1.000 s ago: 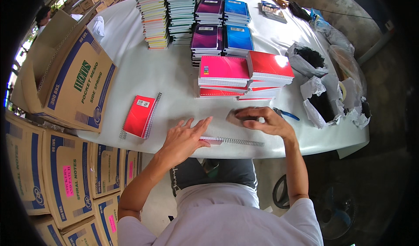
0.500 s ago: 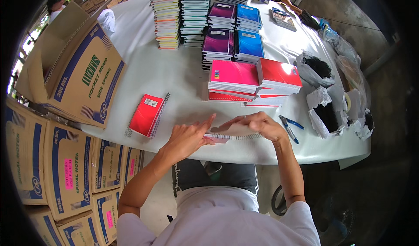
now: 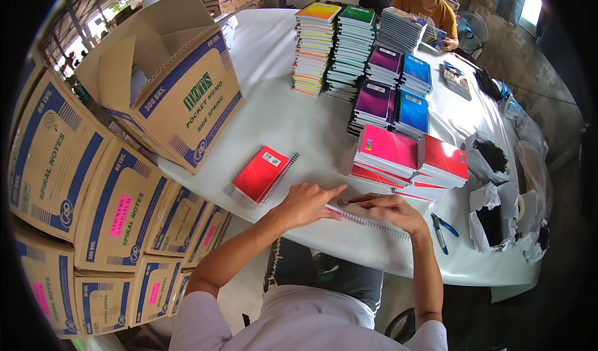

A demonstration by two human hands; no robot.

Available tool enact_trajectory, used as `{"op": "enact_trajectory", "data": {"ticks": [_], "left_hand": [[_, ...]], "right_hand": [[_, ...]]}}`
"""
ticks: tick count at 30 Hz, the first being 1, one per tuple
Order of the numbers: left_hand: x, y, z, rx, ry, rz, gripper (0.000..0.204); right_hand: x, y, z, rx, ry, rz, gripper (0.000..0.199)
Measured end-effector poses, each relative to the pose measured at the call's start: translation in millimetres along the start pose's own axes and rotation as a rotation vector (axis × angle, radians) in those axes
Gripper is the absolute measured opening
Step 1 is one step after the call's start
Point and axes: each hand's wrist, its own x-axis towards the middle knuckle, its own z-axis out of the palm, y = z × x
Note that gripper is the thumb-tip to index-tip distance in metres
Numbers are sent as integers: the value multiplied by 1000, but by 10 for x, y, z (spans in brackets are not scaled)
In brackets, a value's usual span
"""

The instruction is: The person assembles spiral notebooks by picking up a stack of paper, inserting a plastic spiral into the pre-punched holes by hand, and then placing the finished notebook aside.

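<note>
At the near table edge, a thin notebook (image 3: 333, 211) is tipped up, its covers barely visible. A pale wire coil (image 3: 380, 227) runs along its edge and sticks out to the right. My left hand (image 3: 305, 204) pinches the notebook, thumb low and index finger stretched out. My right hand (image 3: 395, 212) is closed at the coil, fingers pressed together and pointing left; its fingertips are partly hidden. To the left lies a red spiral notebook (image 3: 261, 173) with wire along its sides. Pink notebooks (image 3: 389, 147) and red notebooks (image 3: 443, 156) are piled beyond my hands.
Pliers (image 3: 442, 232) with blue handles lie right, beside torn paper wrappers (image 3: 492, 223) holding black coils. Tall notebook stacks (image 3: 311, 52) stand further back. An open carton (image 3: 187, 102) is at left, above stacked cartons (image 3: 118, 208). A person (image 3: 430, 8) sits across the table.
The view has swung left and up, so the table sits lower and further right, and the seated person shows more fully. Both hands stay at the notebook and coil; the right fingers have shifted slightly.
</note>
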Motion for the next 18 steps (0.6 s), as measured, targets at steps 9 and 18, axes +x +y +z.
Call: {"op": "enact_trajectory", "data": {"ticks": [9,18], "left_hand": [[161,-85,52,-266,23,-87,100],[158,-118,499,-774,295,-16,115]], "right_hand": [[153,-18,-43,-73,41,112,47],[53,85,-124,437,63,52,46]]}}
